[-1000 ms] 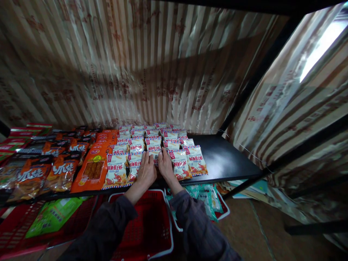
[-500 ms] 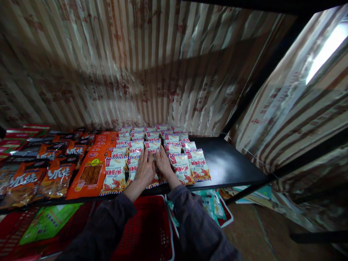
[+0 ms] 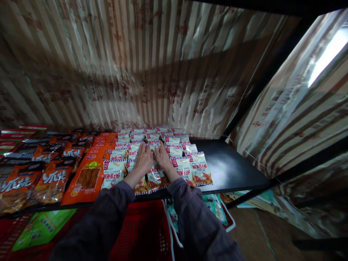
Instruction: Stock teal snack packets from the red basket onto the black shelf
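Note:
White snack bags with red lettering and striped edges (image 3: 201,168) lean in overlapping rows on a black shelf (image 3: 231,163). Both my hands reach into the middle of these rows. My left hand (image 3: 144,158) lies on the bags with its fingers stretched forward. Close beside it, my right hand (image 3: 163,158) rests with fingers extended, its thumb near the left one. Between my wrists a front snack bag (image 3: 157,176) shows. The hands cover the bag tops beneath them, so whether the fingertips pinch an edge is hidden.
Left of the white bags lie flat orange packets (image 3: 87,174), then black-and-orange snack bags (image 3: 51,177). Below the shelf stand a red basket (image 3: 141,232) and another with teal packets (image 3: 216,208). A green packet (image 3: 43,228) lies lower left. A black post (image 3: 261,83) rises at the right.
My hands have moved slightly forward over the bags. More of the front bag between my wrists shows now. The view has shifted a little.

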`<state>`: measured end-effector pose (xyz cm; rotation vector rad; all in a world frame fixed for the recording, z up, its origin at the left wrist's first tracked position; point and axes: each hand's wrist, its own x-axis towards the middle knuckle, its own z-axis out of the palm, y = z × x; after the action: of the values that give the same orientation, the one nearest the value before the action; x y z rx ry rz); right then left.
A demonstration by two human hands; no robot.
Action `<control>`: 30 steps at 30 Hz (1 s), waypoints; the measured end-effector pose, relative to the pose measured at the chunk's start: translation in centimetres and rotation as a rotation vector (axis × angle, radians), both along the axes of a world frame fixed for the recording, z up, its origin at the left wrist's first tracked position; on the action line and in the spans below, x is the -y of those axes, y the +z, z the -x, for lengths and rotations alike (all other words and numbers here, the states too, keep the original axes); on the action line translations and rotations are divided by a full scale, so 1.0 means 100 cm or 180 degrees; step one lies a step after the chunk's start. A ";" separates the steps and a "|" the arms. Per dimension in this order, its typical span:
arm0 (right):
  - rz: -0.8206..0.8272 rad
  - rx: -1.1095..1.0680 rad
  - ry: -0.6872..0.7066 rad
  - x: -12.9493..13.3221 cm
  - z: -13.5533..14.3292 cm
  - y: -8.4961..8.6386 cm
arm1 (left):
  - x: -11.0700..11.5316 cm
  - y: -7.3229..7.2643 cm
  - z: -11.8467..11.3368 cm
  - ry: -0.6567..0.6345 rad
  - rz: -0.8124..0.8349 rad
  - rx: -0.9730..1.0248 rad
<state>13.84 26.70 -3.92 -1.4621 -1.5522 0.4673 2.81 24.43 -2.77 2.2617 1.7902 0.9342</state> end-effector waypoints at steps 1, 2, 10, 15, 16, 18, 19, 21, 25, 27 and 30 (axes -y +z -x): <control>0.0013 0.0017 -0.0019 -0.004 0.000 0.001 | -0.006 0.002 0.000 -0.0031 -0.0025 0.0040; 0.0025 0.0028 -0.0026 -0.008 0.001 0.002 | -0.012 0.004 -0.001 -0.0074 -0.0047 0.0078; 0.0314 0.0225 -0.0325 -0.037 0.001 0.011 | -0.043 0.012 -0.011 -0.0067 0.0122 0.0055; 0.0506 0.0549 -0.0475 -0.052 0.002 0.016 | -0.052 0.013 -0.013 -0.0008 0.0210 -0.0239; 0.0510 0.0612 -0.0471 -0.055 0.002 0.016 | -0.053 0.013 -0.014 0.0010 0.0226 -0.0262; 0.0486 0.0764 -0.0443 -0.060 0.002 0.016 | -0.055 0.014 -0.014 0.0013 0.0238 -0.0289; 0.0460 0.0848 -0.0424 -0.062 0.002 0.016 | -0.056 0.014 -0.014 -0.0010 0.0231 -0.0305; 0.0398 0.1016 -0.0382 -0.066 0.001 0.013 | -0.058 0.015 -0.013 -0.0057 0.0220 -0.0358; 0.0320 0.1250 -0.0328 -0.073 0.001 0.004 | -0.061 0.014 -0.010 -0.0131 0.0228 -0.0486; 0.0290 0.1305 -0.0312 -0.077 0.002 -0.001 | -0.062 0.014 -0.008 -0.0176 0.0233 -0.0549; 0.0195 0.1335 -0.0264 -0.083 0.003 -0.008 | -0.063 0.014 -0.006 -0.0211 0.0250 -0.0616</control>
<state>13.54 34.98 -4.69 -1.7444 -1.8023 0.1640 3.38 30.70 -1.39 2.4171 1.7768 0.6416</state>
